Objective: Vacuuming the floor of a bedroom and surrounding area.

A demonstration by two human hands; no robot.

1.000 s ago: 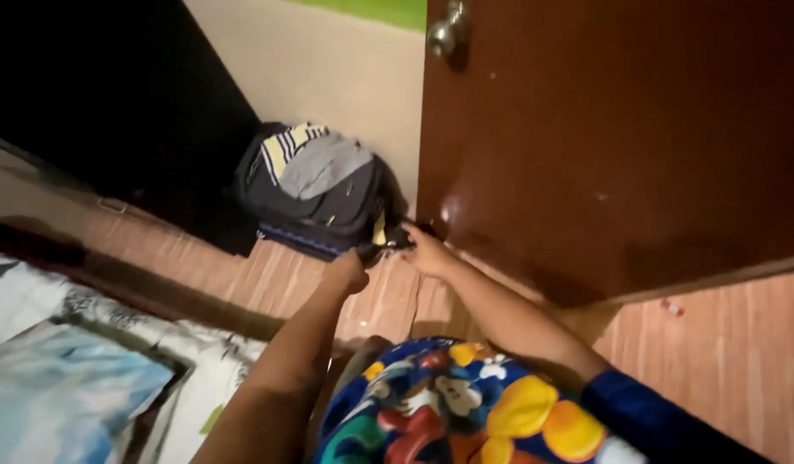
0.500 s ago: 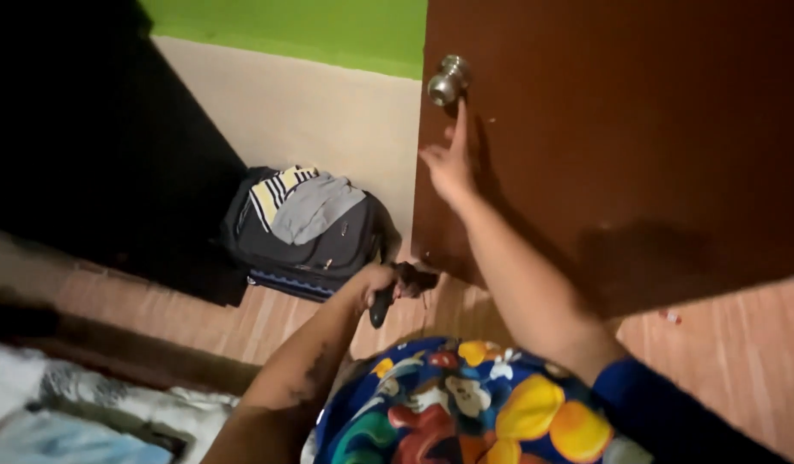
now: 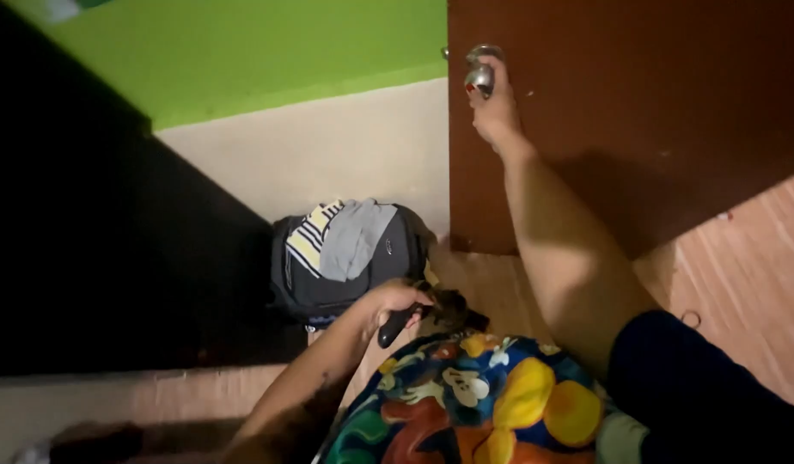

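Observation:
My right hand (image 3: pixel 495 107) is raised and closed around the round metal doorknob (image 3: pixel 480 76) at the left edge of a dark brown wooden door (image 3: pixel 638 103). My left hand (image 3: pixel 397 301) is low, just above my lap, gripping a small dark object with a black handle (image 3: pixel 395 324) whose far end looks ragged and dark. A black backpack (image 3: pixel 345 258) stands on the floor just beyond that hand, with striped and grey clothes draped over its top.
The wall behind the backpack is beige below and bright green (image 3: pixel 268 51) above. A black mass (image 3: pixel 88 258) fills the left. Wood-pattern floor (image 3: pixel 741 275) runs to the right of the door. A colourful cartoon-print cloth (image 3: pixel 466 404) covers my lap.
My right hand rose from the floor by the backpack, up the door, and closed on the doorknob. My left hand lifted the dark object off the floor. The view swung upward.

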